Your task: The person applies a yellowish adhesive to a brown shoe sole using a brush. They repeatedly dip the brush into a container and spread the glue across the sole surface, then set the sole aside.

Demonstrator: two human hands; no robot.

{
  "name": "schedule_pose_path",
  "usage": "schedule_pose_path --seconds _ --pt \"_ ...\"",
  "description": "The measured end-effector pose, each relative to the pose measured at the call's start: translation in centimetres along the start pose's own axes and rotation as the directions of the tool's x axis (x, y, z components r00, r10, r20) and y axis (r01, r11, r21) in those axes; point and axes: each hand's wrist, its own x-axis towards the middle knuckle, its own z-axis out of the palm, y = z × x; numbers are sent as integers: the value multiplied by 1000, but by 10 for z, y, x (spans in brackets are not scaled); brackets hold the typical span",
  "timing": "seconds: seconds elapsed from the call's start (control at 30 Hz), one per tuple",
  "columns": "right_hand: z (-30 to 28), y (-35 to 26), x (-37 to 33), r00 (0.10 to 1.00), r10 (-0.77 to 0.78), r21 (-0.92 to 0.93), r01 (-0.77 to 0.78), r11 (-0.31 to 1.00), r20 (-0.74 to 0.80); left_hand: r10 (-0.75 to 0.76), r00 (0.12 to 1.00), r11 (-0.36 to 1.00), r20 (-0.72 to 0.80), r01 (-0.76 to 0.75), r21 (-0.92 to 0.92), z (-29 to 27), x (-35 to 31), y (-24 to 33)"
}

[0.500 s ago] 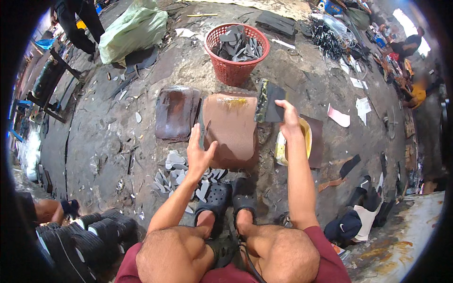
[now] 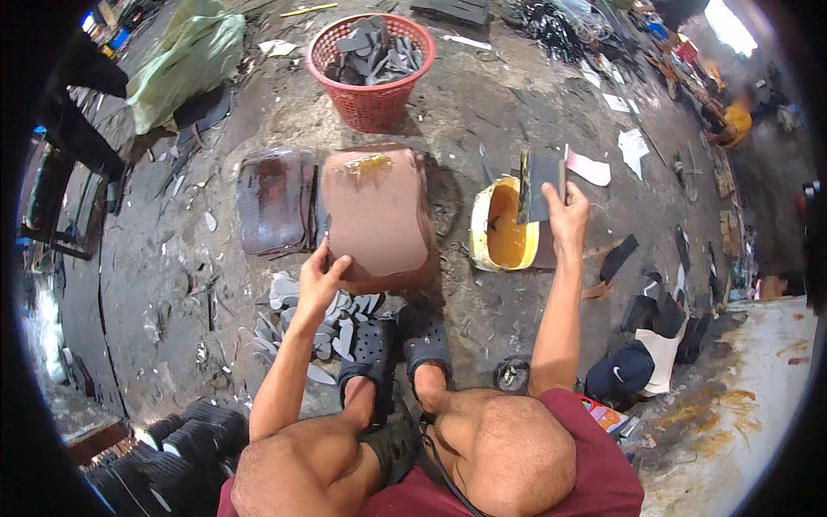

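Observation:
A stack of brown sheets (image 2: 379, 215) lies before me, with a wet amber smear near its far edge. My left hand (image 2: 319, 280) grips its near left corner, thumb on top and fingers along the side. My right hand (image 2: 566, 220) holds a flat dark rectangular pad (image 2: 539, 181) upright, pinched between thumb and fingers. The pad's lower edge is over a cut-open yellow container (image 2: 479, 233) of amber, glue-like liquid (image 2: 510, 237); whether it touches the liquid I cannot tell. Left of the brown stack sits a stack of dark, glossy sheets (image 2: 276, 202).
A red basket (image 2: 370, 105) of grey cut pieces stands beyond the stacks. More grey pieces (image 2: 345, 336) lie near my feet. Black soles (image 2: 185, 448) are piled at lower left, a dark cap (image 2: 620, 376) lies at right, and a greenish plastic sack (image 2: 185, 65) at far left.
My right hand has carried the pad right, from the brown stack's edge to the yellow container. My left hand, earlier spread beside the stack, now grips its near left corner. The view has shifted right.

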Motion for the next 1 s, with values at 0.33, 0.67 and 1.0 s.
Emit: schedule_pose_path --seconds 0.33,0.67,1.0 --pt "9 63 -22 998 -54 -604 49 795 11 25 997 1000 72 -26 8 -2 2 6" --pt "-107 13 -45 891 209 -817 247 521 403 156 981 987 117 -150 -62 -13 11 -20" --pt "-33 -62 19 882 -359 -635 470 613 307 720 647 346 250 -647 679 29 -28 16"
